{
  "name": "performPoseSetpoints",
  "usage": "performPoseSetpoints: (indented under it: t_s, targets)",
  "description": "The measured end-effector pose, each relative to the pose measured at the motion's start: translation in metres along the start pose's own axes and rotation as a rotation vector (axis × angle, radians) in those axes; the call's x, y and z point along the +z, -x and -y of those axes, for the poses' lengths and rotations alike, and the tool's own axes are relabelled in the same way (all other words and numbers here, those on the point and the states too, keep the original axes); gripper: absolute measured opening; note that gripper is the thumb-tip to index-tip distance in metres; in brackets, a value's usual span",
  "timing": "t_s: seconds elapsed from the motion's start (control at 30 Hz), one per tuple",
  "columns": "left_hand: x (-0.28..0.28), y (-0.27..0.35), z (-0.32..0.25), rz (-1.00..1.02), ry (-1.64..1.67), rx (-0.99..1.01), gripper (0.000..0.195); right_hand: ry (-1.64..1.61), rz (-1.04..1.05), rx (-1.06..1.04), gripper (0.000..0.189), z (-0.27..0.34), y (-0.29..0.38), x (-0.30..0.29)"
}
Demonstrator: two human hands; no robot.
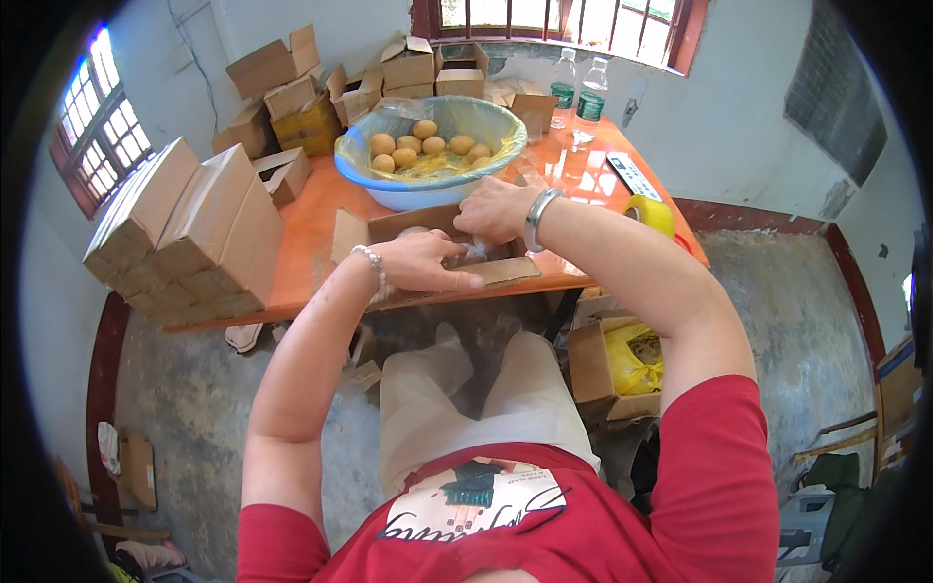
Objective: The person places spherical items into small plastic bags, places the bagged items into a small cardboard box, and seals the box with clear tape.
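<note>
An open cardboard box (401,221) lies at the table's front edge, its flaps folded out. My left hand (417,264) reaches over its near side, thumb stretched out and the other fingers bent down inside, partly hidden. Above the box's right half, my right hand (497,211) has curled fingers whose tips I cannot see. Clear plastic (477,253) shows in the box between the hands; whether either hand grips it is unclear. Just behind stands a blue basin (351,171) lined with thin plastic film, holding several round, tan-brown, fruit-like items (425,130).
Taped cartons (226,226) are stacked at the table's left. Empty-looking open boxes (408,65) line the back. Two plastic bottles (592,91), a power strip (633,175) and a yellow tape roll (651,215) sit right. Underneath is a box with a yellow bag (630,364).
</note>
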State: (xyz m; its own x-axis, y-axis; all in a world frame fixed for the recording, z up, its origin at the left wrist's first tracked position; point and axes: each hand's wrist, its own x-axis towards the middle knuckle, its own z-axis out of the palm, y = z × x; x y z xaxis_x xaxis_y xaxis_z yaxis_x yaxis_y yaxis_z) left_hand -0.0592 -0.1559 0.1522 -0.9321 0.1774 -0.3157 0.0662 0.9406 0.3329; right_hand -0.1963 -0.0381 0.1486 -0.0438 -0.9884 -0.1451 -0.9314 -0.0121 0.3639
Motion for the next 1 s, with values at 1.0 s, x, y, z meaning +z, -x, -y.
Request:
performPoseSetpoints:
  t_s: [1.0]
  targets:
    - [0.025,-0.038,0.028,-0.424,0.119,0.006,0.016,-0.105,-0.036,0.263,0.02,0.01,0.028,-0.022]
